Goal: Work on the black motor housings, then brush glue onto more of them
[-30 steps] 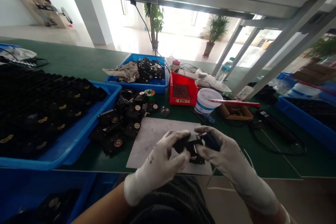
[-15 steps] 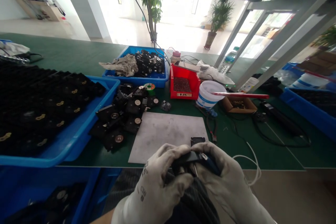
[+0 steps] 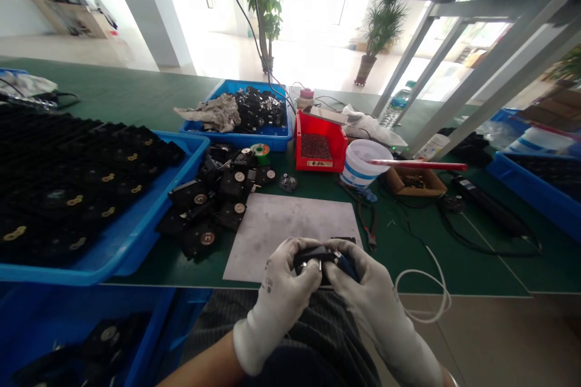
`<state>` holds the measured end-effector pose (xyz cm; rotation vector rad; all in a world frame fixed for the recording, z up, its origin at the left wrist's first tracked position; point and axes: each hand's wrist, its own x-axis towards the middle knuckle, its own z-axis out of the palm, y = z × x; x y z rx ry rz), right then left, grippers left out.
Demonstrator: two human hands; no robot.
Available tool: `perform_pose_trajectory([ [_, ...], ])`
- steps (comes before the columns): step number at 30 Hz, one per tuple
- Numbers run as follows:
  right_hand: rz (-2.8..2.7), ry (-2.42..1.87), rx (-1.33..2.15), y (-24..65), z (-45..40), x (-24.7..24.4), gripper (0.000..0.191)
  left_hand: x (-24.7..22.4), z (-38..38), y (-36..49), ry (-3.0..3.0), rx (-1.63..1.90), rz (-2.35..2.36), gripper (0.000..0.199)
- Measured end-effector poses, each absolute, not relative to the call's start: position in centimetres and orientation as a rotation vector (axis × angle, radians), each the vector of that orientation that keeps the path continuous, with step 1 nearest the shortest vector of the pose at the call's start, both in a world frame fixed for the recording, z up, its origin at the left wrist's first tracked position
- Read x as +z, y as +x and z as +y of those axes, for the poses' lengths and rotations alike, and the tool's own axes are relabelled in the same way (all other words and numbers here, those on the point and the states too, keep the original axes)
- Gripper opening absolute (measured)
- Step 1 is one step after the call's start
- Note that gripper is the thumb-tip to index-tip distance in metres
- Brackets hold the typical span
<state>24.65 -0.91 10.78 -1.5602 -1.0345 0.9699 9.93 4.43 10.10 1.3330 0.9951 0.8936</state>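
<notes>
"Where is the small black plastic part [image 3: 313, 255]?"

"Between the hands, above the near edge of the green flat surface [image 3: 149, 97]. The white-gloved left hand [image 3: 288, 281] pinches it."

"And the white-gloved right hand [image 3: 363, 278]?"

"Its fingers curl around a dark blue object [image 3: 345, 266], just beside the part."

"What lies beyond?"

"A grey rectangular sheet [image 3: 290, 221]."

Gloved fingers of the left hand [image 3: 284, 287] and right hand [image 3: 370, 284] cover much of the dark part [image 3: 313, 257] between them, its full shape impossible to tell. The left edge cuts off the large blue tray [image 3: 181, 163] at the counter's [image 3: 149, 87] left end. Lettering on the red bin's [image 3: 321, 145] label is too small to read. Bright glare blurs the windows beyond.
</notes>
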Motion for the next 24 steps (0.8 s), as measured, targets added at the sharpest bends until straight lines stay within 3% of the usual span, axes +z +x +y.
perform_pose_trajectory([
  [15, -1.43, -1.52, 0.368, 23.8, -1.6, 11.2, 0.016, 10.5, 3.8, 9.7, 1.531, 1.061, 0.941, 0.023],
  [20, -1.061, -1.557, 0.664, 24.2, -0.7, 10.3, 0.018, 10.1, 5.0, 10.1, 1.406, 0.925, 0.951, 0.025],
  [24, -0.65, -1.496, 0.995, 24.8, -0.5, 10.8, 0.045, 10.3, 4.8, 9.9, 1.038, 0.814, 0.84, 0.052],
])
